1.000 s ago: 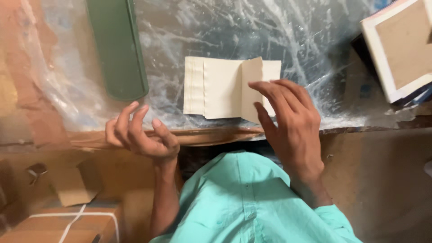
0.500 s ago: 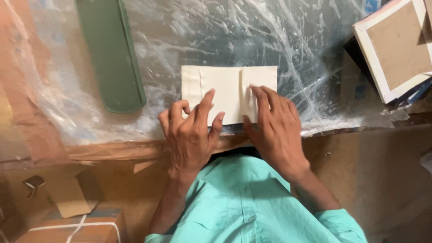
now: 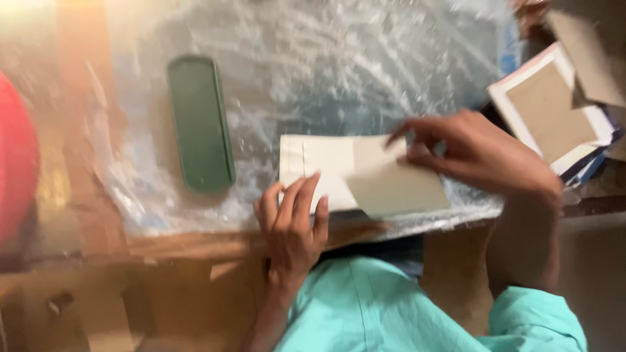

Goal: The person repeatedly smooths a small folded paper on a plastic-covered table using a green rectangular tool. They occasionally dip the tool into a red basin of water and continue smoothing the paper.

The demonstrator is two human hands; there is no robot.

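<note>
A cream folded paper sheet [image 3: 319, 166] lies on the plastic-covered tabletop [image 3: 339, 78] near its front edge. My left hand [image 3: 293, 228] rests flat on the sheet's lower left part, fingers spread. My right hand [image 3: 469, 153] pinches the top edge of a grey-beige card piece [image 3: 394, 186], which lies tilted over the right side of the cream sheet. The picture is blurred by motion.
A long dark green tray [image 3: 199, 124] lies to the left on the plastic. A stack of white-bordered brown boards [image 3: 554, 114] sits at the right edge. Something red [image 3: 16, 156] shows at the far left. Cardboard pieces lie below the table edge.
My right hand has lifted off the sheet and moved right, now gripping the grey-beige card. The left hand stays pressed on the cream sheet. The camera view has shifted.
</note>
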